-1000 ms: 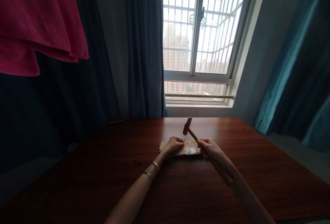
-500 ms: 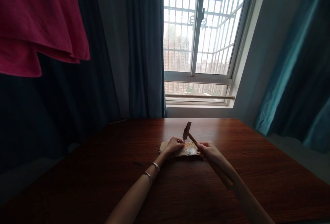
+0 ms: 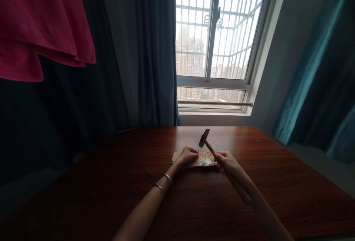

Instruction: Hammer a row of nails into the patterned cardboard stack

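The spotted board (image 3: 205, 159) lies flat on the wooden desk (image 3: 194, 204). Above it, the left hand (image 3: 188, 155) has its grip clamped on a small red piece (image 3: 194, 151) with thin uprights; I cannot tell exactly what it is, because the fingers cover most of it. The right hand (image 3: 224, 160), at the right end of the board, has its grip wrapped around the handle of a hammer (image 3: 210, 147). The hammer's head is tilted above the board, near the uprights but apparently not touching them.

In my judgement, the main danger is for the left fingers, which are very close to the uprights: a blow slightly off its line could hit them. A slanted blow could also bend an upright, and a loose left grip could let the piece tip over on the board.

The desk is dark reddish brown and shiny beyond the board. Some thin dark pieces (image 3: 148, 175) lie left of the board, toward the person. Beyond the board stands a barred window (image 3: 194, 19), with blue curtains (image 3: 156, 56) on both sides. A pink cloth (image 3: 47, 23) hangs far to the board's left, higher up. The room is rather dim.
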A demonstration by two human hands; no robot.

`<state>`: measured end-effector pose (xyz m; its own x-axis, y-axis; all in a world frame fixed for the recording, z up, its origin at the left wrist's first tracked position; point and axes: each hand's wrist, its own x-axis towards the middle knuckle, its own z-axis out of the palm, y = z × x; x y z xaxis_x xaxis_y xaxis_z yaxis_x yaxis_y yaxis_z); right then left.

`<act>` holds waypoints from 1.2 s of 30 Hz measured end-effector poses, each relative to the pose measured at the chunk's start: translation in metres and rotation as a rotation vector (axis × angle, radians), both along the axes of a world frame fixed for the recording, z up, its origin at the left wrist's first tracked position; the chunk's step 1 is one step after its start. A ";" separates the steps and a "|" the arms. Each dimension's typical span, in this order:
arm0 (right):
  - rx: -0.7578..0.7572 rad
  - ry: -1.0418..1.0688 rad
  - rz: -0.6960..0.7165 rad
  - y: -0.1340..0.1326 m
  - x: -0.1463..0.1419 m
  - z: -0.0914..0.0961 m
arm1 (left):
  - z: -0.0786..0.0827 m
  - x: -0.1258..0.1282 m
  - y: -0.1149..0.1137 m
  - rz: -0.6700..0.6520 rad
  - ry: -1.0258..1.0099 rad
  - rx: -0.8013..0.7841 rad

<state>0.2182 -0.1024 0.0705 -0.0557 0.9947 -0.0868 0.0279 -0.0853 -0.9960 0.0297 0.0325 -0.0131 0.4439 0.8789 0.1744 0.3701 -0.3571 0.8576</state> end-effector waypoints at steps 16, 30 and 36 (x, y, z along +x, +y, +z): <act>-0.032 -0.072 0.039 0.000 -0.005 0.008 | -0.001 0.001 0.001 -0.006 -0.005 0.032; -0.019 -0.138 0.050 -0.004 -0.006 0.016 | -0.006 0.000 0.005 -0.031 -0.002 0.066; -0.015 -0.152 0.060 -0.002 -0.005 0.014 | 0.000 0.001 0.001 -0.032 -0.015 0.053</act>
